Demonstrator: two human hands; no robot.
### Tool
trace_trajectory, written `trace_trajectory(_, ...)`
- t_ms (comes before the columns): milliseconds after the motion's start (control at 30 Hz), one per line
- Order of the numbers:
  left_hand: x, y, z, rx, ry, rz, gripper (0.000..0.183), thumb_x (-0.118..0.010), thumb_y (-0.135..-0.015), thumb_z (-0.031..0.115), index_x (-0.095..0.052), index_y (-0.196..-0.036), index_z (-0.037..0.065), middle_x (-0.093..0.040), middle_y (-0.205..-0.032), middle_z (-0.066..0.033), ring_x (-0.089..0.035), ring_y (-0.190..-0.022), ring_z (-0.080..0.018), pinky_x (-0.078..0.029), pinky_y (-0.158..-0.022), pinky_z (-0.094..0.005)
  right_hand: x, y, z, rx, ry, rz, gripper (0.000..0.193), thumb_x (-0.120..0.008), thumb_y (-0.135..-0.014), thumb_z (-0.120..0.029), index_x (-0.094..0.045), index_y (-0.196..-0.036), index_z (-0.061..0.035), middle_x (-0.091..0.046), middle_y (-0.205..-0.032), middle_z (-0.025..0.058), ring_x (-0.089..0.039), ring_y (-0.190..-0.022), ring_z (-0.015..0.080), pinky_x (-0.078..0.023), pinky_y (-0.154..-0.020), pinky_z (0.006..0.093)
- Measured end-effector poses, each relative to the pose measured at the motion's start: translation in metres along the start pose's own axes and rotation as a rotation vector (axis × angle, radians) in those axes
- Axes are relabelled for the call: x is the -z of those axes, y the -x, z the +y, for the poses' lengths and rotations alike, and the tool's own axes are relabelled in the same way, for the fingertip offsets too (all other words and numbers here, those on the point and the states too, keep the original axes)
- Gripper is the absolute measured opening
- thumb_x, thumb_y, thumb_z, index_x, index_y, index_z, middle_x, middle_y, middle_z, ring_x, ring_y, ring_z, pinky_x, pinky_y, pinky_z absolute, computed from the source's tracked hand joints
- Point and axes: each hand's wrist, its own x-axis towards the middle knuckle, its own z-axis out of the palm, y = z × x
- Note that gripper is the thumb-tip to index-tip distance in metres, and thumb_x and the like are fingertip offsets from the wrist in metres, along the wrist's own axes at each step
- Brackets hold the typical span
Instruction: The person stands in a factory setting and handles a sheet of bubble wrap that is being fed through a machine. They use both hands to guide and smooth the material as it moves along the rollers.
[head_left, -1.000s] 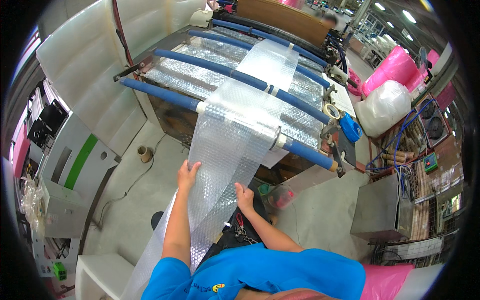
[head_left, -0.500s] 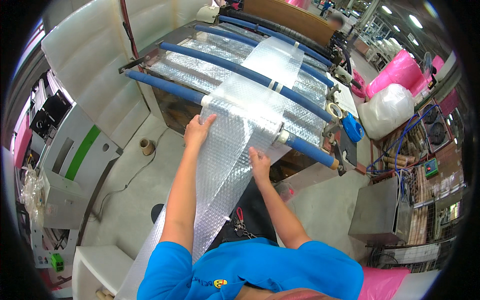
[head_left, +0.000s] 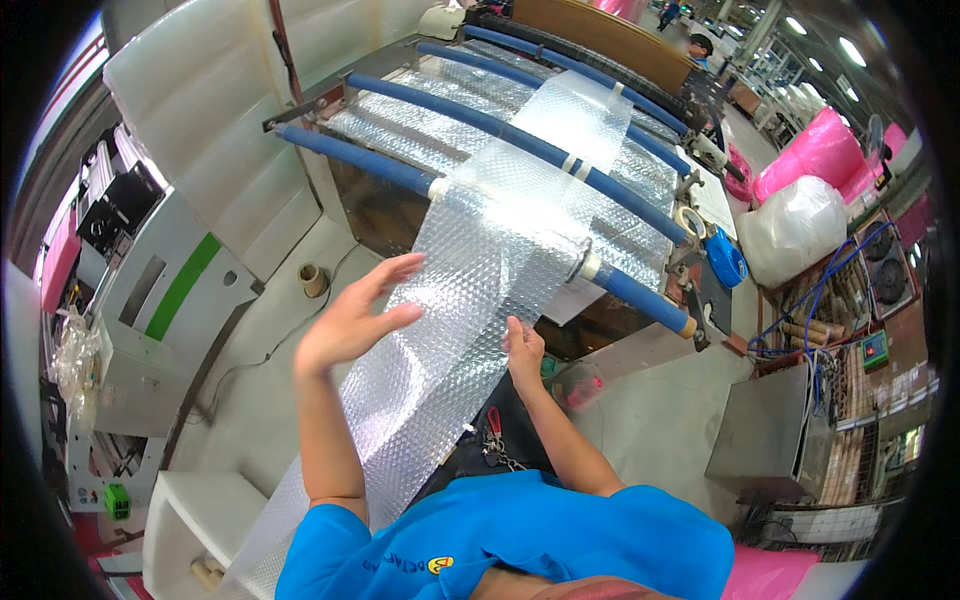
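Nearest, a blue shirt [head_left: 520, 540] is seen at the lower edge, with two bare forearms rising from it. One long strip of bubble wrap [head_left: 450, 330] is stretched from the lower left corner up between the hands and over the machine. The left hand [head_left: 355, 318] is held open, fingers spread wide, its fingertips at the strip's left edge; nothing is gripped. The right hand [head_left: 523, 348] is laid on the strip's right edge; whether the edge is pinched cannot be told. Red-handled pliers [head_left: 494, 422] are seen hanging at the waist. One cardboard core [head_left: 313, 280] is stood on the floor to the left. Beyond, three blue rollers [head_left: 350, 158] are counted across the machine, with the strip passed over them. Farther right, one clear bag [head_left: 795, 225] is seen filled with pale material, and pink bags [head_left: 825, 150] are piled behind it.
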Motion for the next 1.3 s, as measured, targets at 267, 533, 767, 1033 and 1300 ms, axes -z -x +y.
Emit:
trace_trajectory(267, -0.043, -0.015, 0.04, -0.541, 0.609, -0.231, 0.035, -0.047, -0.083, 0.035, -0.047, -0.114, 0.018, -0.058, -0.096, -0.0106, -0.054, -0.086, -0.0227, -0.038, -0.084, -0.0369, -0.003, 0.004, 0.0, -0.005, -0.044, -0.046, 0.032, -0.054, -0.083, -0.032, -0.053, -0.067, -0.0046, -0.046, -0.057, -0.0027, -0.041, -0.05, 0.0042, -0.032, -0.045, 0.0192)
trace_trajectory(533, -0.047, -0.01, 0.04, -0.633, 0.877, -0.367, 0.034, -0.047, -0.083, 0.032, -0.047, -0.113, 0.015, -0.058, -0.094, -0.0117, -0.055, -0.084, -0.0225, -0.04, -0.083, -0.0346, -0.006, 0.009, -0.013, -0.001, -0.041, -0.031, 0.034, -0.053, -0.084, -0.032, -0.051, -0.063, -0.0054, -0.043, -0.055, -0.0038, -0.038, -0.05, 0.0041, -0.029, -0.045, 0.0197)
trace_trajectory(767, -0.043, -0.021, 0.027, -0.776, 0.958, -0.534, 0.049, -0.054, -0.077, 0.032, -0.041, -0.118, 0.008, -0.052, -0.106, -0.0171, -0.049, -0.099, -0.0263, -0.036, -0.088, -0.0331, -0.005, 0.002, -0.011, 0.013, -0.058, -0.05, 0.032, -0.051, -0.085, -0.032, -0.051, -0.066, -0.006, -0.045, -0.058, -0.0029, -0.039, -0.05, 0.0046, -0.031, -0.046, 0.0199)
trace_trajectory(1033, -0.057, -0.059, -0.102, 0.347, -0.514, 0.506, 0.075, -0.061, -0.07, 0.048, -0.035, -0.124, 0.004, -0.039, -0.126, -0.0168, -0.038, -0.115, -0.0341, -0.031, -0.094, -0.0478, 0.0, 0.0, -0.005, 0.031, -0.011, -0.051, 0.034, -0.052, -0.084, -0.033, -0.051, -0.063, -0.0056, -0.046, -0.056, -0.0017, -0.041, -0.049, 0.0054, -0.033, -0.046, 0.0198)
trace_trajectory(1300, -0.066, -0.043, -0.166, 0.442, -0.074, 0.444, 0.064, -0.076, -0.055, 0.04, -0.052, -0.1, 0.0, -0.059, -0.096, -0.0143, -0.058, -0.087, -0.0216, -0.044, -0.075, -0.0315, 0.002, -0.004, 0.004, 0.038, -0.072, -0.026, 0.031, -0.056, -0.082, -0.031, -0.054, -0.065, -0.005, -0.048, -0.057, -0.0016, -0.042, -0.048, 0.0047, -0.032, -0.044, 0.0192)
